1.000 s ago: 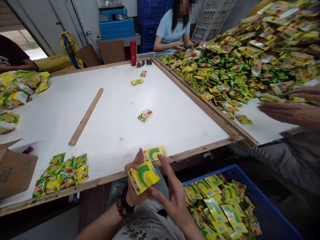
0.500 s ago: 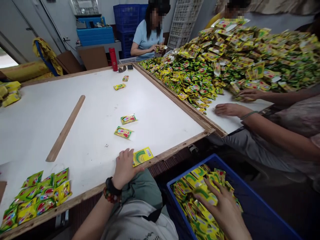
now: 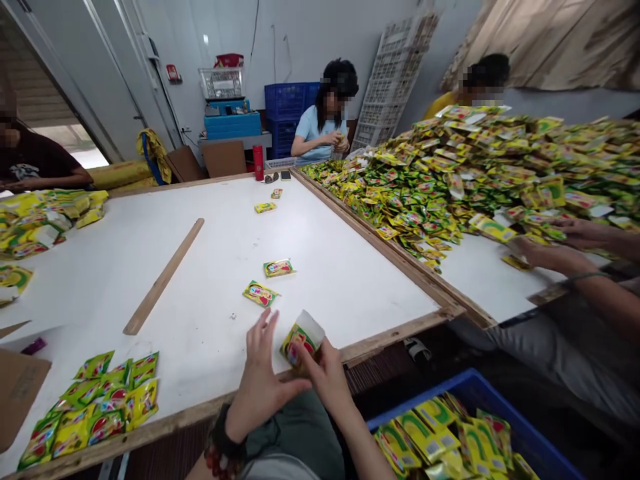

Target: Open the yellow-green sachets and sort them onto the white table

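Note:
In the head view, my right hand (image 3: 327,377) pinches a small yellow-green packet (image 3: 301,340) with a red picture and a whitish flap sticking up at its top. Thumb and fingers press it from both sides, just above the table's front edge. Beside it on the left, my left hand (image 3: 265,373) is raised with fingers spread and thumb pointing towards the packet; nothing is in it. Two similar packets lie flat beyond my hands, the nearer packet (image 3: 261,293) close to my left fingertips and the farther packet (image 3: 279,268) behind it.
A wooden-edged white table (image 3: 350,293) bears a wooden stick (image 3: 165,275), plump packets (image 3: 105,393) at front left and a red bottle (image 3: 258,163). A blue crate (image 3: 530,427) holds packets at my right. Beyond the divider rises a packet heap (image 3: 480,173), where a co-worker's hands (image 3: 545,253) work.
My right hand has come up from the blue crate and now holds a packet. My left hand has lifted and opened; the packet beside it no longer lies there. The view has tilted upward.

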`<act>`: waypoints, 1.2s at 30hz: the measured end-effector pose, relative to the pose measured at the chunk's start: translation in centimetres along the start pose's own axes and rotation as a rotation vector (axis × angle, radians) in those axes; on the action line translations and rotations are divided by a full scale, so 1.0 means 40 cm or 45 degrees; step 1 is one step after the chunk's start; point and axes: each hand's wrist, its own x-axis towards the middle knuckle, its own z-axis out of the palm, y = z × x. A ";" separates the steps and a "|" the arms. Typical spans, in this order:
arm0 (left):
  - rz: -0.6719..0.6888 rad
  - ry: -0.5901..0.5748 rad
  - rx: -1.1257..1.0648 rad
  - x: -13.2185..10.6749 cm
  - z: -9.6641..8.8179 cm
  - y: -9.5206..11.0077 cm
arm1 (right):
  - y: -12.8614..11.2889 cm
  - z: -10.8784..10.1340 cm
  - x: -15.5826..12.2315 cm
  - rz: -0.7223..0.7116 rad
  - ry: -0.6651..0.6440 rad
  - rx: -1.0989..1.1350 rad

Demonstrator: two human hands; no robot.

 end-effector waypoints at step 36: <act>0.079 -0.318 0.323 -0.029 0.047 -0.049 | -0.054 -0.042 -0.055 -0.379 -0.225 -0.275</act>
